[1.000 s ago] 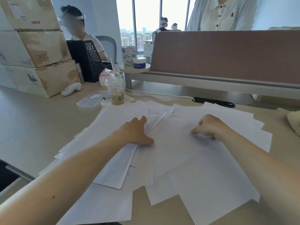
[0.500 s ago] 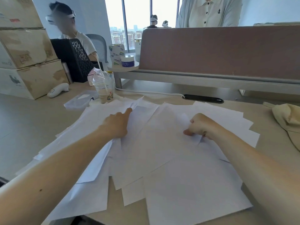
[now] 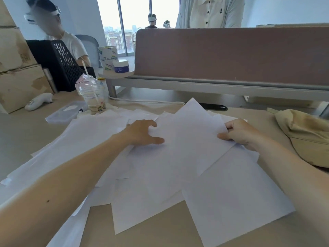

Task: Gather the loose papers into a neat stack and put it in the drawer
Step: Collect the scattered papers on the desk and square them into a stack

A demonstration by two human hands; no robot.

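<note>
Lying fanned across the near part of the desk (image 3: 26, 132), the loose papers (image 3: 160, 175) are overlapping so individual sheets are hard to separate, and some are running off the near left edge. The left hand (image 3: 142, 133) is pressing flat on them with fingers spread, while the right hand (image 3: 240, 133) is pinching the right edge of a raised sheet (image 3: 194, 132), its fingertips partly hidden underneath.

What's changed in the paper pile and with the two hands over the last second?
The right hand has pinched the edge of a sheet and lifted it, so its far corner now tilts up over the pile. The left hand moved from a thumb-side press to a spread palm on the papers beside that sheet. The drink cup and cap stayed put; no neat stack yet.
</note>
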